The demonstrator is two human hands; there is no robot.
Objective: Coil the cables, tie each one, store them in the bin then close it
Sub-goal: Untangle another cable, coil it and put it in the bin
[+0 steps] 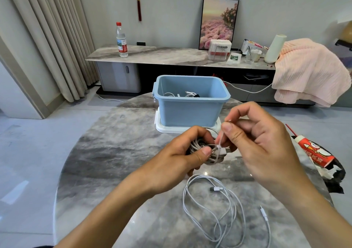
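Broadly, by size. Round marble table (118,171): work surface, bearing all task items within reach. Blue bin (190,112): stood open at the far side, apparently seated on its white lid (162,128), likely so the lid stayed handy for closing; white cables already lay inside. Loose cable (211,206): sprawled uncoiled on the table near the person, seemingly awaiting its turn. Left hand (182,156): fingers curled round a coiled cable (200,148), thumb pressed on the loops, probably to keep the coil from springing apart. Right hand (261,145): thumb and forefinger pinched the free end of a thin white tie (220,143), raised above the coil, seemingly to draw it snug.
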